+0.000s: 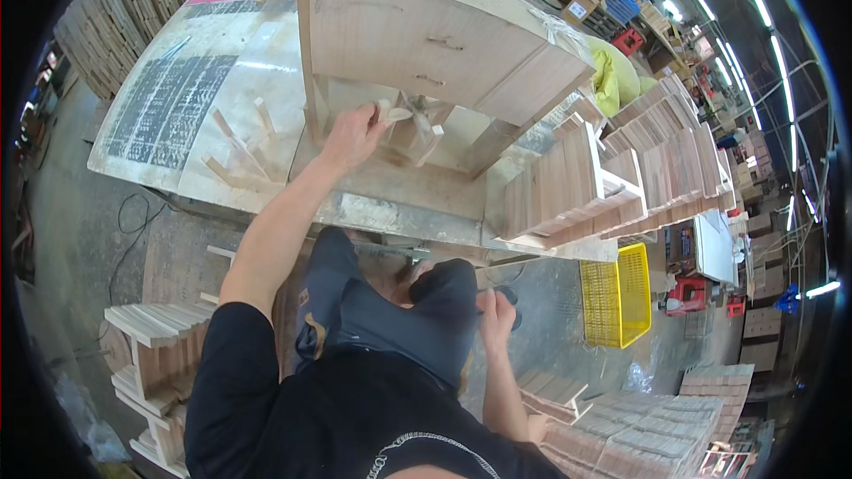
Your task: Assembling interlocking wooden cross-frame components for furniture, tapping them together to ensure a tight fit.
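Observation:
On the workbench [382,179] in front of me stands a pale wooden cabinet [417,49] with a flat panel face and legs. My left hand [357,135] reaches into the gap under that panel. Its fingers are closed at a small whitish piece [396,113], too blurred to name. Just right of it, a bundle of pale wood sticks and clear wrap [424,131] sits under the cabinet. Down beside my right knee, my right hand [497,312] is curled closed; whatever its fingers hold, if anything, is hidden.
Stacked wooden boards [577,182] cover the bench's right end. Loose sticks [240,146] lie on its left part. A yellow plastic crate [617,297] stands on the floor to the right. More wooden stacks flank me at lower left [164,346] and lower right [648,430].

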`<state>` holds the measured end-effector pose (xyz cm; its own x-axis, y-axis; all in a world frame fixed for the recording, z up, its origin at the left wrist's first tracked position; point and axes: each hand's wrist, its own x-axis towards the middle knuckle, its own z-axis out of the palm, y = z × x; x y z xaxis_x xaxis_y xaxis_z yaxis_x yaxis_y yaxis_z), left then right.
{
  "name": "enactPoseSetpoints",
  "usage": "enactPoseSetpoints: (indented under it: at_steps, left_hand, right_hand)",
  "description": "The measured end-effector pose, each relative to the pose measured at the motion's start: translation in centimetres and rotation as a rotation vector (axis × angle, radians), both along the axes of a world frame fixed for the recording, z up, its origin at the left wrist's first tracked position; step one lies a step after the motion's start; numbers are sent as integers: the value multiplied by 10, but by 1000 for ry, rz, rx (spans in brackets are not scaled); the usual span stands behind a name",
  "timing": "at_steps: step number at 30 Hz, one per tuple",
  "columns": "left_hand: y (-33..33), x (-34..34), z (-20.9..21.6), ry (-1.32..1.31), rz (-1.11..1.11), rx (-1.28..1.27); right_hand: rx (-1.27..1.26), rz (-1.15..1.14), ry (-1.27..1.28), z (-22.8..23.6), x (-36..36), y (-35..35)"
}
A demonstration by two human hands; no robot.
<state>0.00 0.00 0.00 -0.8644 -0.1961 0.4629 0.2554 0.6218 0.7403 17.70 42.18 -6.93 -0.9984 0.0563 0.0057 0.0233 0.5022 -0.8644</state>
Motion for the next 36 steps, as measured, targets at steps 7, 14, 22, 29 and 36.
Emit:
enactPoseSetpoints:
  at_steps: [7, 14, 22, 29, 36]
  left_hand:
    - [-2, 4, 3, -53, 1, -75]
    - [-4, 3, 0, 20, -49, 60]
    - [-3, 26, 15, -36, -39, -39]
    - [-13, 87, 35, 0, -55, -58]
    - [-29, 201, 63, -430, -167, 1135]
  right_hand:
    - [-141, -116, -123, -2, 9, 39]
    - [-102, 48, -18, 43, 6, 4]
    - [34, 225, -169, 45, 29, 4]
    - [379, 432, 118, 86, -28, -40]
    - [388, 843, 858, 159, -76, -165]
